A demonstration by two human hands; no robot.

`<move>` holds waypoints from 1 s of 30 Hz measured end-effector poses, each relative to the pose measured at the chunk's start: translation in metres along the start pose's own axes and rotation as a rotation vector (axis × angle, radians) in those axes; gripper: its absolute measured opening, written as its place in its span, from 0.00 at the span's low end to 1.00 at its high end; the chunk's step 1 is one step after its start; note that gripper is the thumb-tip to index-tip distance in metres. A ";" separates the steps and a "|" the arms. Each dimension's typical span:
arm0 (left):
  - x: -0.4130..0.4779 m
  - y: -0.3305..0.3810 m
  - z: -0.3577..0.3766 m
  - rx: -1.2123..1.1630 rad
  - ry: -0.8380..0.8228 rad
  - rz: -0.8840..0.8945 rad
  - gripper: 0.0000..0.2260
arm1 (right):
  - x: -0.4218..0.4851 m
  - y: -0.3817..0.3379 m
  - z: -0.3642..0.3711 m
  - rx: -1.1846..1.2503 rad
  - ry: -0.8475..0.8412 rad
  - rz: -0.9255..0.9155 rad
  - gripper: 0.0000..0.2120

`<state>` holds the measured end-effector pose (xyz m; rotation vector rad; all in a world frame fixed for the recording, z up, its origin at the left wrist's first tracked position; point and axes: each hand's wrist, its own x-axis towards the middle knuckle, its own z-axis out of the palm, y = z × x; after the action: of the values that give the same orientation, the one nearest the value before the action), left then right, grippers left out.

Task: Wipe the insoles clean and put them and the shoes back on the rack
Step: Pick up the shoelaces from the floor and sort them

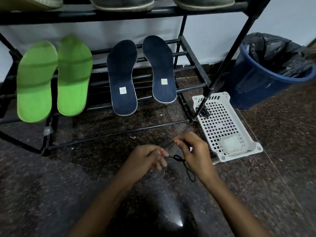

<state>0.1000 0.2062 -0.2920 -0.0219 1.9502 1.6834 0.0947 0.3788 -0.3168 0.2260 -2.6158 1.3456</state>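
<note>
Left grip (149,157), right grip (194,149): lace (179,158) — insoles (122,77) green, navy

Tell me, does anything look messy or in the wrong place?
Nothing is spilled or broken. The oddest thing is a loose black shoelace, off any shoe, pinched between the left hand and right hand. Small bits of litter also lie on the floor beneath the rack.

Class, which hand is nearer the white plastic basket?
Right. The right hand is just left of the white plastic basket; the left hand is farther left. Both pinch a shoelace.
</note>
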 end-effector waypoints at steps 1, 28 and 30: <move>-0.003 0.007 0.003 -0.147 -0.038 -0.036 0.12 | 0.000 0.003 -0.004 0.050 0.039 0.053 0.05; 0.013 0.023 0.025 0.079 0.061 0.205 0.11 | -0.009 -0.028 -0.030 -0.317 -0.108 -0.228 0.04; 0.012 0.025 0.023 0.130 0.029 0.199 0.12 | -0.008 -0.027 -0.032 -0.276 -0.108 -0.215 0.05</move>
<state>0.0900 0.2368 -0.2757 0.2045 2.1395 1.6824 0.1113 0.3900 -0.2795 0.5322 -2.7320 0.9159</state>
